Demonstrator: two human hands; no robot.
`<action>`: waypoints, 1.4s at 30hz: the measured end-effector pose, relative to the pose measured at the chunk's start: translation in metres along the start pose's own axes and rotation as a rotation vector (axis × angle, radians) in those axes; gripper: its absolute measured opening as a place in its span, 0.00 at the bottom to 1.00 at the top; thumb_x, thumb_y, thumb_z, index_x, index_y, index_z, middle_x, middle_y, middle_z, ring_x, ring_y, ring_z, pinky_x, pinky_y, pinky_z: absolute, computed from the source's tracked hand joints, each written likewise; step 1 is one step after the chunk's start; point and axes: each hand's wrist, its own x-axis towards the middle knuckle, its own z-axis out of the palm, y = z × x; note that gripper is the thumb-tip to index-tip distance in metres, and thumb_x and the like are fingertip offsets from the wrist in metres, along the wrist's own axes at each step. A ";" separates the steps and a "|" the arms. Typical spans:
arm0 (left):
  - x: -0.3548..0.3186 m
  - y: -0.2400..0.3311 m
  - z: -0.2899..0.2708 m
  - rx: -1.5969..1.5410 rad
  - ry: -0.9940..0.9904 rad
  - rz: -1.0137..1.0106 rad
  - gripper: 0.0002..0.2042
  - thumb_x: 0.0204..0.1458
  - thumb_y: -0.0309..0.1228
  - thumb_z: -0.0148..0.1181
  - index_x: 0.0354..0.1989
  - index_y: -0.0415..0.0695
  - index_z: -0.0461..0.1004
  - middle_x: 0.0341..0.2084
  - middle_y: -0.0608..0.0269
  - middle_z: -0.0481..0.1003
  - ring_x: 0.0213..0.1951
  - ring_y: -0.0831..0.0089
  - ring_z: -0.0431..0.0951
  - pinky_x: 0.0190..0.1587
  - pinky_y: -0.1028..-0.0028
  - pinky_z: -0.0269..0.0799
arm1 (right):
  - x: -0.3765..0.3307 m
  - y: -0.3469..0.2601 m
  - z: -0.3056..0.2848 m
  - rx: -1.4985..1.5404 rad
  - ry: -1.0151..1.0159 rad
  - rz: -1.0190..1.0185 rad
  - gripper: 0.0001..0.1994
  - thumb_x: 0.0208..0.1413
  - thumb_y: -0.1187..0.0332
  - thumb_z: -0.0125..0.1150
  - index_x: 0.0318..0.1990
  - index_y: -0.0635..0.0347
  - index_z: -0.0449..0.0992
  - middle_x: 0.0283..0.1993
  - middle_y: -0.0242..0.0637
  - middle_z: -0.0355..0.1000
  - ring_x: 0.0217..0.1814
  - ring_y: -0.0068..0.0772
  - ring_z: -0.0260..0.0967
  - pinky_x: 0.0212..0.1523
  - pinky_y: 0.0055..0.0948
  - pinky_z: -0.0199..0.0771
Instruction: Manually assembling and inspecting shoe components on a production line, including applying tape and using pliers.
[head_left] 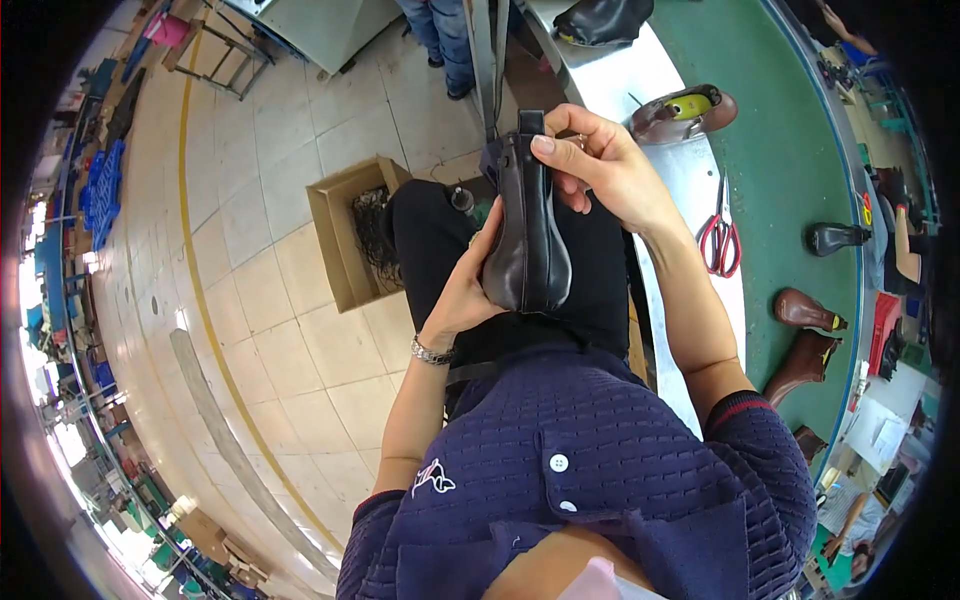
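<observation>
A shiny black leather boot upper is held over my lap, its rounded toe toward me and a short loop at its far end. My left hand is closed around its left side near the toe. My right hand pinches the far right edge beside the loop, thumb on top and fingers partly hidden behind. The far end of the upper lies close to a dark metal post.
Red-handled scissors and a brown upper with yellow-green lining lie on the metal worktop to my right. Several uppers, one reddish-brown, rest on the green table. A cardboard box with black scraps stands left of my knee. Another person's legs are ahead.
</observation>
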 end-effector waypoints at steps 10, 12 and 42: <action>-0.014 -0.013 0.007 -0.111 0.034 -0.078 0.60 0.32 0.21 0.76 0.73 0.47 0.37 0.70 0.60 0.50 0.67 0.70 0.55 0.68 0.69 0.52 | -0.049 0.043 0.003 -0.074 0.022 -0.061 0.22 0.64 0.67 0.52 0.64 0.61 0.62 0.40 0.34 0.70 0.43 0.23 0.69 0.48 0.24 0.70; -0.012 -0.010 0.008 -0.008 0.069 -0.080 0.63 0.30 0.22 0.78 0.73 0.45 0.35 0.66 0.59 0.56 0.63 0.70 0.62 0.63 0.69 0.62 | -0.065 0.054 0.005 -0.128 0.021 -0.039 0.23 0.62 0.68 0.54 0.64 0.62 0.63 0.49 0.35 0.68 0.53 0.26 0.66 0.58 0.27 0.64; 0.007 0.052 -0.043 -0.143 0.291 -0.598 0.42 0.52 0.53 0.62 0.67 0.38 0.52 0.58 0.51 0.65 0.59 0.66 0.67 0.60 0.69 0.62 | -0.285 0.207 -0.111 -1.157 0.673 0.425 0.30 0.58 0.68 0.59 0.68 0.53 0.57 0.51 0.46 0.64 0.50 0.43 0.64 0.49 0.39 0.68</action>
